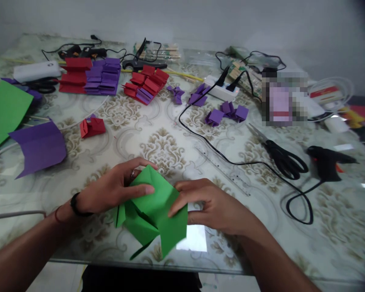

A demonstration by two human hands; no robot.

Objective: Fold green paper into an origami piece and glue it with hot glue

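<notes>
A folded green paper [158, 202] is held between both hands just above the front edge of the table. My left hand [121, 184] grips its upper left side, thumb on top and fingers behind. On the right side, my right hand [205, 202] pinches the paper with the thumb beneath and the index finger laid over the face. Several flaps and creases show, and the lower flaps hang loose. A ring and a dark wristband are on the left hand and wrist. The fingers behind the paper are partly hidden.
Black scissors [284, 158] and a black glue gun [330, 160] lie at right, near a clear ruler [222, 170] and a cable. A purple sheet [41, 148] and green sheet [6, 109] lie left. Folded red pieces [146, 83], purple pieces and a power strip [220, 89] stand farther back.
</notes>
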